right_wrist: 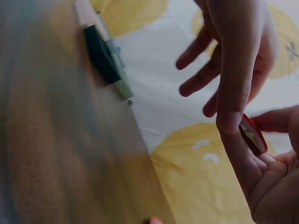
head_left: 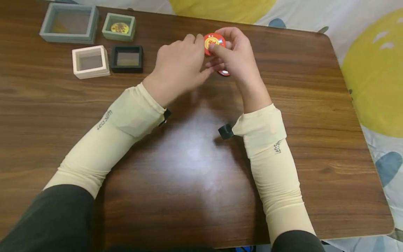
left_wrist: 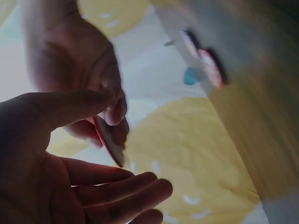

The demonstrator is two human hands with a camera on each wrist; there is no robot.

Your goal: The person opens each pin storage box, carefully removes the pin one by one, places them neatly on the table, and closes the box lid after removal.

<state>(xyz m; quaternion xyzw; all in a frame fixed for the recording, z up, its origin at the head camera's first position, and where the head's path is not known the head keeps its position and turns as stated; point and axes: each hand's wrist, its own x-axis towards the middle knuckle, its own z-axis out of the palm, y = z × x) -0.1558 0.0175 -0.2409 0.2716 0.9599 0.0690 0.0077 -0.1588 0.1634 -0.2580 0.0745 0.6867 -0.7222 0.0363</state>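
Observation:
Thumb and fingers of my right hand point(head_left: 240, 52) pinch a round red disc point(head_left: 211, 42) with a yellow printed centre above the table, in the head view. My left hand point(head_left: 181, 63) is close beside it, its back up. In the left wrist view the left hand's fingers point(left_wrist: 117, 191) are straight and apart, with its thumb near the right fingertips and the thin disc point(left_wrist: 108, 140) edge-on. The right wrist view shows the disc point(right_wrist: 254, 134) beside the left thumb; whether that thumb touches it I cannot tell. Another disc point(head_left: 224, 73) lies partly hidden under the right hand.
On the table's far left stand a blue-grey box frame point(head_left: 92, 22), a green one point(head_left: 108, 35) holding a yellow disc point(head_left: 120, 27), a white one point(head_left: 91, 74) and a black one point(head_left: 126, 70). Two discs lie on the tabletop in the left wrist view, one being red-rimmed point(left_wrist: 211, 67). Patterned cloth point(head_left: 315, 17) borders the table.

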